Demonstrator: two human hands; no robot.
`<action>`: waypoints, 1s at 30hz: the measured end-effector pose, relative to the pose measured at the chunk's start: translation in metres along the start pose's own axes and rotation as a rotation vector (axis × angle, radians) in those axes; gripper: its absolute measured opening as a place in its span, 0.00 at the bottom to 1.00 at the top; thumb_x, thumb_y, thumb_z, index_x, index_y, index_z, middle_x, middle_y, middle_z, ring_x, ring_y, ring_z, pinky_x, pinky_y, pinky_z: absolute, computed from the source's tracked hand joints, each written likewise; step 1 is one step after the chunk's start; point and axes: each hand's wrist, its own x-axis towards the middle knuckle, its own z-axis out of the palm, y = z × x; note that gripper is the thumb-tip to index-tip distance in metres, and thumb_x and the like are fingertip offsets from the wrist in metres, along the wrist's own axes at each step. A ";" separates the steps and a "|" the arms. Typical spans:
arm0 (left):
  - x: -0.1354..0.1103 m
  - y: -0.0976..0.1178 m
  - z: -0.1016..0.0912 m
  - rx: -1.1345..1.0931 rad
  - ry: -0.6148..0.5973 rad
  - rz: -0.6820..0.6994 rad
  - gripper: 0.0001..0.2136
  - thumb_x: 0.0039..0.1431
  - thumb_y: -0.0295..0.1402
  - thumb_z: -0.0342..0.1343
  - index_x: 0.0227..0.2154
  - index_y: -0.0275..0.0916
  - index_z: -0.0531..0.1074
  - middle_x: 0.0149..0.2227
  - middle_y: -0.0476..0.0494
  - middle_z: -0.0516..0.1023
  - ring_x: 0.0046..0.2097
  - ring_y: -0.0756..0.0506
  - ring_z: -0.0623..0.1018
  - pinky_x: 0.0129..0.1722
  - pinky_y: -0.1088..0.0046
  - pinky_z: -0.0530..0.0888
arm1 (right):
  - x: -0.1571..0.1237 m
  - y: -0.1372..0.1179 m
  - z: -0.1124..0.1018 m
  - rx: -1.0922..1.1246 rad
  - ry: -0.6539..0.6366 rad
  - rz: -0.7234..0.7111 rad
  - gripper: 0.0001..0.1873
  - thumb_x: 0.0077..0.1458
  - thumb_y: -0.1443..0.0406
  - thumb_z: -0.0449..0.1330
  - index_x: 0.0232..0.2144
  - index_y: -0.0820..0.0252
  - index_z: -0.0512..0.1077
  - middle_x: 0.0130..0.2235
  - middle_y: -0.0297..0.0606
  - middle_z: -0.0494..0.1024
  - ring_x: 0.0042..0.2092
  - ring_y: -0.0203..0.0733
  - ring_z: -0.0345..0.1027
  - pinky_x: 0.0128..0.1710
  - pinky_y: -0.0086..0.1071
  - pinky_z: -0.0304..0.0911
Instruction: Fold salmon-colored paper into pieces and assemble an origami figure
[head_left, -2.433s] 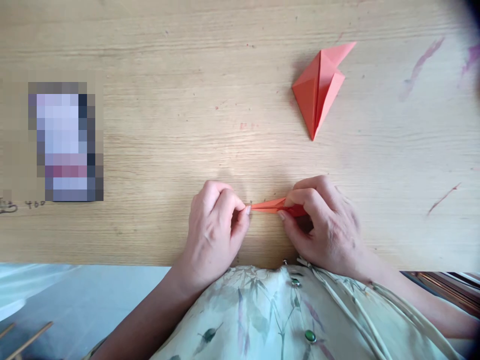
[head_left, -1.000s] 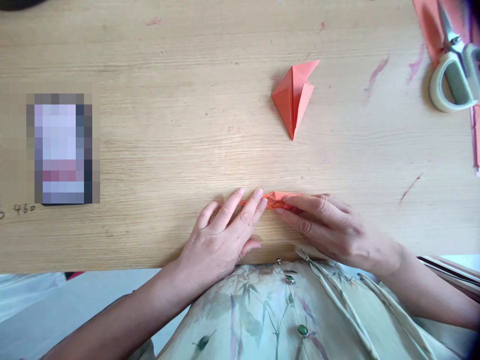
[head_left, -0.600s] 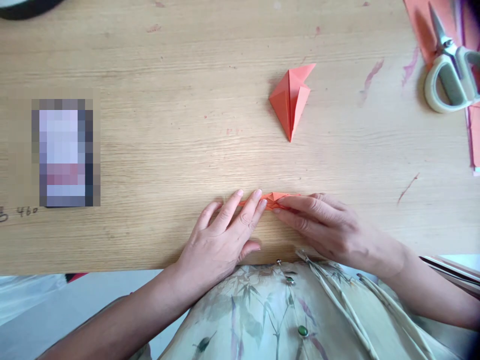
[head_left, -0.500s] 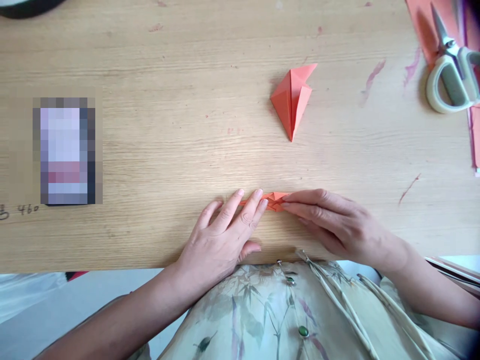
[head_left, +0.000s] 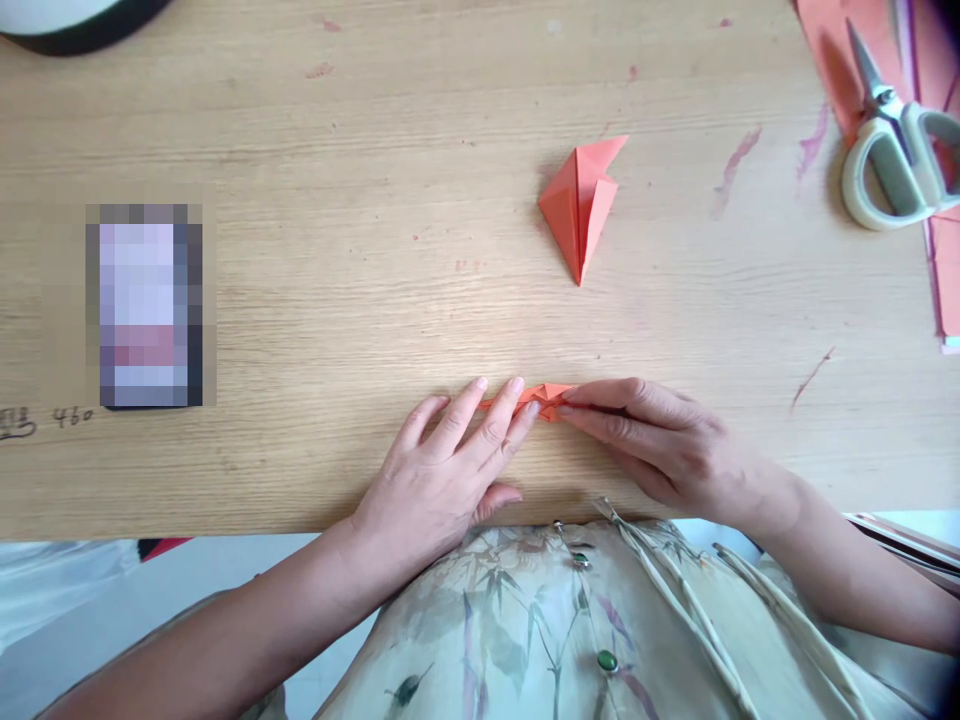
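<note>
A narrow folded strip of orange paper lies flat on the wooden table near its front edge. My left hand lies flat with fingers stretched out, its fingertips pressing the strip's left part. My right hand has its fingers stretched flat too and presses on the strip's right end, hiding most of it. Only a short middle piece of the strip shows between the two hands. A second orange paper piece, folded to a kite-like point, lies farther back on the table, untouched.
Grey-handled scissors rest on orange paper sheets at the far right edge. A phone lies at the left. A dark-rimmed white object shows at the top left corner. Paint streaks mark the wood.
Earlier both hands pinched the strip above the table. Since then they flattened onto it, and my right fingertips have slid left along the strip. The view has shifted slightly.
</note>
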 end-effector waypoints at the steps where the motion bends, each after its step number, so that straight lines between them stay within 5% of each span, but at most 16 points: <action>1: 0.000 0.000 0.000 -0.011 0.002 -0.006 0.29 0.67 0.49 0.52 0.66 0.42 0.64 0.69 0.41 0.65 0.63 0.34 0.68 0.56 0.57 0.67 | -0.001 0.000 0.000 -0.012 -0.010 -0.009 0.26 0.67 0.73 0.52 0.66 0.60 0.63 0.58 0.49 0.74 0.58 0.48 0.72 0.58 0.41 0.71; 10: 0.000 0.003 -0.002 0.022 0.001 0.005 0.33 0.63 0.52 0.57 0.66 0.40 0.64 0.69 0.38 0.64 0.63 0.32 0.68 0.55 0.54 0.68 | 0.000 -0.008 -0.004 -0.214 -0.124 -0.089 0.24 0.69 0.74 0.48 0.65 0.72 0.61 0.60 0.60 0.72 0.56 0.55 0.73 0.53 0.47 0.74; 17: 0.001 0.004 0.000 -0.039 -0.021 -0.015 0.36 0.61 0.52 0.59 0.68 0.41 0.62 0.69 0.37 0.64 0.64 0.31 0.66 0.61 0.51 0.66 | -0.003 -0.004 0.005 -0.172 -0.007 -0.079 0.26 0.69 0.73 0.50 0.67 0.65 0.59 0.58 0.54 0.74 0.56 0.50 0.73 0.54 0.44 0.74; 30: -0.004 0.012 0.003 -0.021 -0.006 -0.067 0.36 0.60 0.54 0.58 0.67 0.42 0.62 0.71 0.38 0.59 0.68 0.31 0.63 0.63 0.49 0.64 | -0.002 -0.003 0.016 -0.253 0.030 -0.093 0.24 0.69 0.71 0.50 0.64 0.72 0.62 0.53 0.56 0.75 0.53 0.50 0.72 0.52 0.43 0.73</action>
